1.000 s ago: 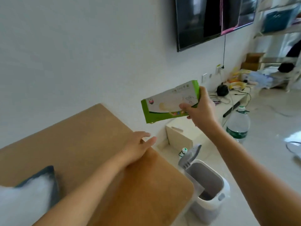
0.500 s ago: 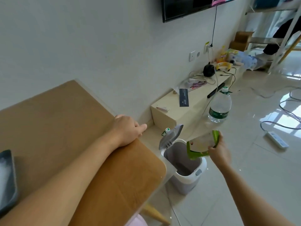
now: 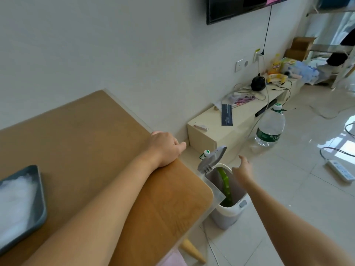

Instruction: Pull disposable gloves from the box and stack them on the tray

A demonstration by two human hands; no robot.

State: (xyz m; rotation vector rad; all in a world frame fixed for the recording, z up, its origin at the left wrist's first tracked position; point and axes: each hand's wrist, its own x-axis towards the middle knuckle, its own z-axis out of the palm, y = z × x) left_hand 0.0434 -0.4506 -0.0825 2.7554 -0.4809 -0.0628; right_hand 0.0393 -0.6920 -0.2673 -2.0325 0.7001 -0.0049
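Gloves (image 3: 15, 200) lay heaped on the tray (image 3: 41, 208), lower left. The box (image 3: 225, 186) stood in the bin (image 3: 224, 217), lower centre, so the task seemed done. The right hand (image 3: 243, 169) hung beside it, fingers (image 3: 242, 160) spread and empty; the left hand (image 3: 165, 148) rested slack on the bench (image 3: 86, 141).

We find tray (image 3: 41, 198) at left on table (image 3: 86, 131), gloves (image 3: 15, 198) piled in it. Our left hand (image 3: 165, 148) rests on table's far right corner. Bin (image 3: 228, 215) on floor just right of table; box (image 3: 226, 187) on end inside. Our right hand (image 3: 243, 170) over bin's right rim. Cabinet (image 3: 209, 133) behind bin, against wall; bottle (image 3: 270, 127) on floor to its right.
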